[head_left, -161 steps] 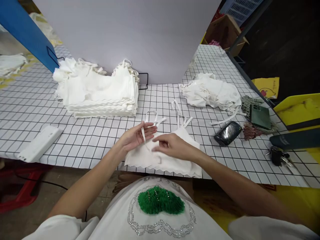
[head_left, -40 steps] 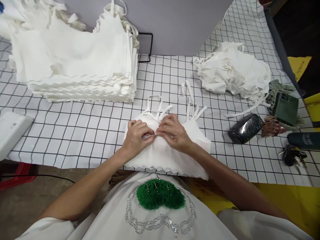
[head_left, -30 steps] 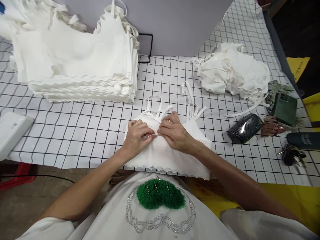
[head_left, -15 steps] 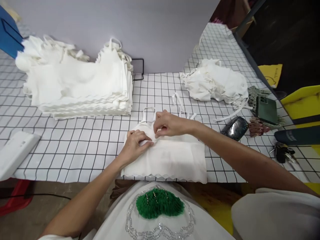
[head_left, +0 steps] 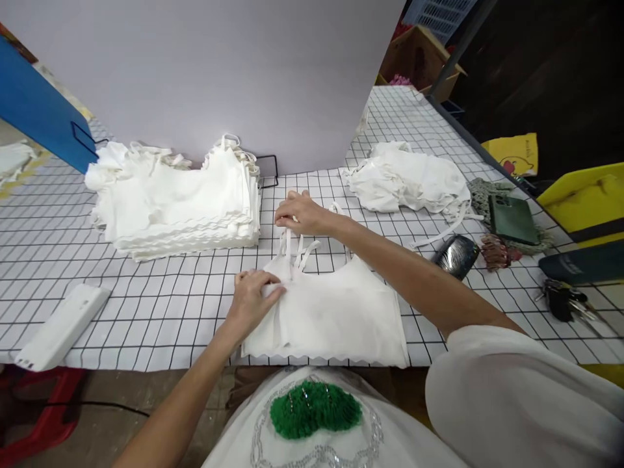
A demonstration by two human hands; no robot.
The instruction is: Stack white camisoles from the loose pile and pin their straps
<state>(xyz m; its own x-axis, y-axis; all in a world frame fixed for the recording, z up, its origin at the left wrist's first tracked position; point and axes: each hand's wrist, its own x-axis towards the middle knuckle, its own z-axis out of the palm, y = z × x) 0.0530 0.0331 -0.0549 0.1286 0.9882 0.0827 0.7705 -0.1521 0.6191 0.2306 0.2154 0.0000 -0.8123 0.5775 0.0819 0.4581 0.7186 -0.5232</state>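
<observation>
A white strappy camisole (head_left: 341, 312) lies on the checked table, its wavy hem along the front edge. My left hand (head_left: 256, 299) is at its upper left part, thumb and fingers pinching the cloth beside a fold. Above the neckline, my right hand (head_left: 299, 214) has its fingers closed on a shoulder strap (head_left: 287, 245), which is drawn up taut. Another loose strap (head_left: 308, 252) stands just right of it. The fingertips of my right hand partly hide the strap's upper end.
A thick stack of white camisoles (head_left: 180, 201) sits at the back left, and a loose white pile (head_left: 409, 177) at the back right. A white oblong device (head_left: 63, 325) lies left. On the right are a black shiny object (head_left: 457, 255), a green phone (head_left: 513, 219) and keys (head_left: 568, 302).
My right hand has moved up from the cup area to the strap and pulls it upward. The left part of the camisole is now folded. The view has shifted slightly.
</observation>
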